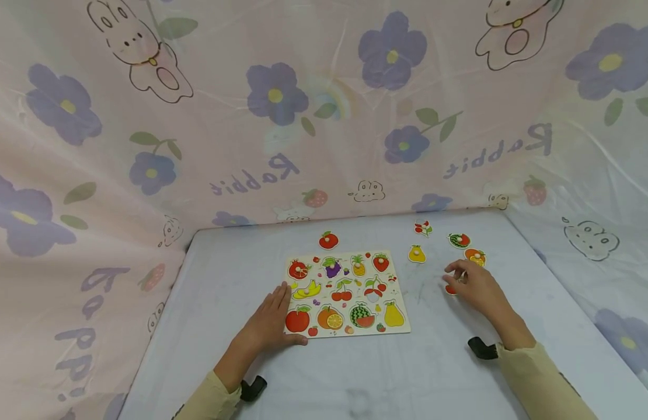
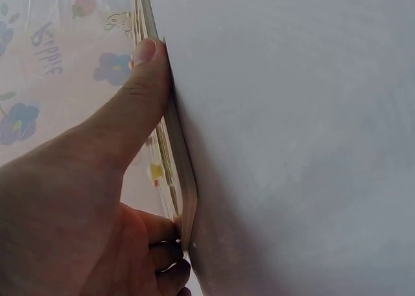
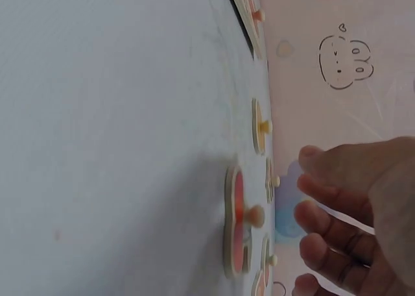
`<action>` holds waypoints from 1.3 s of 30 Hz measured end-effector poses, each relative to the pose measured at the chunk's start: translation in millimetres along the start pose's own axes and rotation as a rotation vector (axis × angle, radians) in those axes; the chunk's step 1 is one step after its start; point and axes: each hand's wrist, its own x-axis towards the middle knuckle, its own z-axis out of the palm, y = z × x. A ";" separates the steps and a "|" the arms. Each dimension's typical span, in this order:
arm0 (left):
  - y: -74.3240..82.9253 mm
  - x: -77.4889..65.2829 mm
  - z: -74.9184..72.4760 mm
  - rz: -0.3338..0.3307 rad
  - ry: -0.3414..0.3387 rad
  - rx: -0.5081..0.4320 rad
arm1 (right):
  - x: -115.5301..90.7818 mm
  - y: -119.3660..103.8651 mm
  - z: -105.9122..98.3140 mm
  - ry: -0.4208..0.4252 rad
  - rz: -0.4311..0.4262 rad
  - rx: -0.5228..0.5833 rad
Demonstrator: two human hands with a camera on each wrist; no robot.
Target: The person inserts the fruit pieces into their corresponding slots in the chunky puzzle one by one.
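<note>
My left hand [image 1: 268, 321] steadies the fruit puzzle board [image 1: 350, 335] at its near left corner. The fingers lie straight along the left edge; in the left wrist view the thumb [image 2: 146, 82] presses along the near edge. To the right of the board, my right hand [image 1: 476, 286] hovers over a red puzzle piece [image 1: 450, 289] with its fingers loosely bent and apart. In the right wrist view, that red piece [image 3: 235, 224] lies flat with its round knob [image 3: 255, 216] up, and a gap shows between knob and fingertips. The hand partly covers the piece in the head view.
Around the board lie more knobbed pieces: an apple [image 1: 328, 240] behind it, a yellow pear [image 1: 417, 254], a red fruit piece with leaves [image 1: 422, 228], a watermelon [image 1: 459, 240] and an orange [image 1: 475, 256]. A printed curtain [image 1: 324, 146] encloses the white table [image 1: 234, 256].
</note>
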 end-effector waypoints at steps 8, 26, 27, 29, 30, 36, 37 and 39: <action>-0.3 0.1 1.2 0.002 0.003 0.006 | -4.7 14.6 -6.2 -0.027 0.071 0.000; 2.2 -0.6 -0.3 -0.014 0.004 -0.015 | -3.4 33.0 -2.6 -0.086 0.090 -0.009; 2.3 -0.7 -0.3 -0.015 0.003 -0.017 | -3.3 32.7 -2.3 -0.086 0.086 -0.005; 2.5 -0.8 -0.4 -0.017 0.000 -0.018 | -3.4 31.1 -2.1 -0.085 0.085 0.000; 2.7 -0.8 -0.7 -0.018 0.001 -0.021 | -3.4 30.5 -1.9 -0.086 0.090 0.002; 3.5 -0.9 -1.2 -0.024 -0.003 -0.015 | -2.5 27.6 -0.3 -0.093 0.104 0.004; 3.4 -0.8 -1.2 -0.025 -0.003 -0.013 | -2.3 27.1 0.0 -0.092 0.103 0.004; 3.2 -0.5 -1.6 -0.026 -0.005 -0.006 | -1.3 27.0 0.7 -0.090 0.100 0.007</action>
